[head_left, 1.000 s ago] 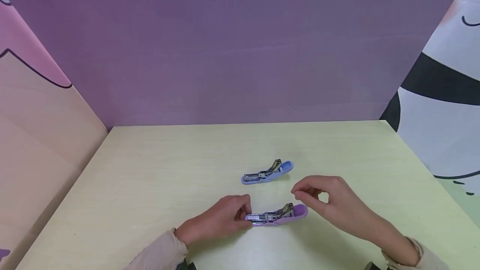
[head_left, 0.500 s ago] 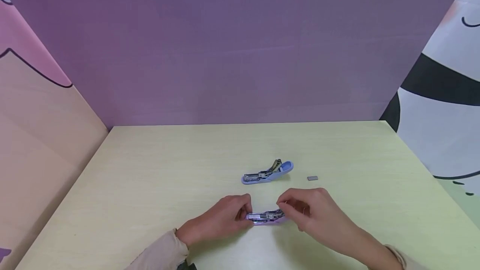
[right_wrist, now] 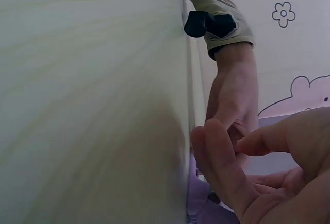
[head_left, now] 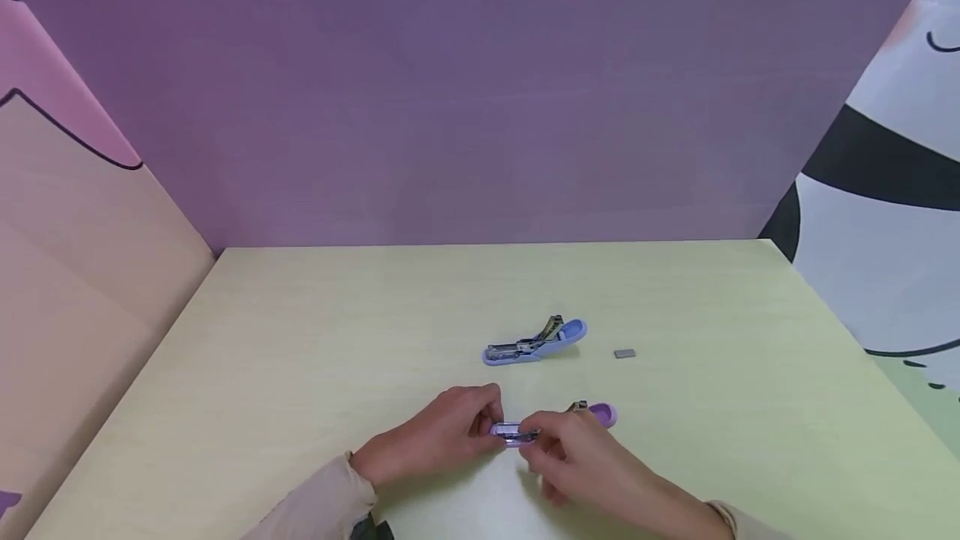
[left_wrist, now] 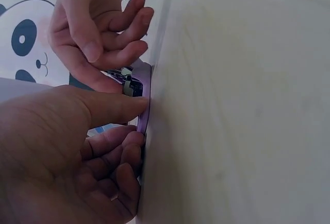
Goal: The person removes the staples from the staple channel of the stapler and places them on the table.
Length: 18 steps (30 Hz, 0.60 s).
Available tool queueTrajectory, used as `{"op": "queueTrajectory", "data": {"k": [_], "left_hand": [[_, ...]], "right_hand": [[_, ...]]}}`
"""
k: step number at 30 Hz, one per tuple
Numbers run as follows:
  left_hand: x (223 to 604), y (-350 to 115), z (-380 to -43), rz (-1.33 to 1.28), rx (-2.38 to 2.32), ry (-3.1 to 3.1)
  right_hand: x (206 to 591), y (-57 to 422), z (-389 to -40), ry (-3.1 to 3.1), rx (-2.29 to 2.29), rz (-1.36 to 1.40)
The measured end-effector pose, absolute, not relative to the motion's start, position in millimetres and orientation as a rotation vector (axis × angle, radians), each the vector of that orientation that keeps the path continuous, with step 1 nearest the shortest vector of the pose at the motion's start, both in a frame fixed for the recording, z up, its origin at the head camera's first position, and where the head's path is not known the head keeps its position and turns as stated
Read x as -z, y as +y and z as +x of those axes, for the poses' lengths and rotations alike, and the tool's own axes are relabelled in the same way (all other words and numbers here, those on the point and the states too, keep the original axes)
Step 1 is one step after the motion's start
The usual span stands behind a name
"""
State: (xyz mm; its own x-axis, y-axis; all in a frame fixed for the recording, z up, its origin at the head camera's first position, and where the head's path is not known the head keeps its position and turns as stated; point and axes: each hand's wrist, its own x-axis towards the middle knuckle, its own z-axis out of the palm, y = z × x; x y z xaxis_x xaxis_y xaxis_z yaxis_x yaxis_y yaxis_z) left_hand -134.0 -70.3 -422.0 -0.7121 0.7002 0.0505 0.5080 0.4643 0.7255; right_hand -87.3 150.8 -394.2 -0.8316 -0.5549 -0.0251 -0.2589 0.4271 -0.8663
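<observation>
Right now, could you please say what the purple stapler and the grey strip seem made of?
Purple stapler: likely smooth plastic, evenly coloured, with a shiny metal-looking rail. Grey strip: perhaps dull metal, from its colour; too small to confirm.

Pale wood tabletop (head_left: 300,340), purple wall (head_left: 480,90) straight across its far edge, pinkish-beige wall (head_left: 82,290) down the left edge, cartoon panda (head_left: 877,257) past the far right corner.

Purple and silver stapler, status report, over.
Left hand pinches one end of purple and silver stapler; right hand at its middle, grip unclear; blue and silver stapler, flat grey strip beyond, neither in the way.
</observation>
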Motion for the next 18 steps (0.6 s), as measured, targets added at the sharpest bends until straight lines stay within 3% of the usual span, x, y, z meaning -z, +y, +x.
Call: {"op": "queueTrajectory", "data": {"k": [18], "left_hand": [[423.2, -70.8, -135.7, 1.030, -1.131, 2.418]], "right_hand": [[396.8, 153.6, -83.6, 1.818, 1.729, -0.409]]}}
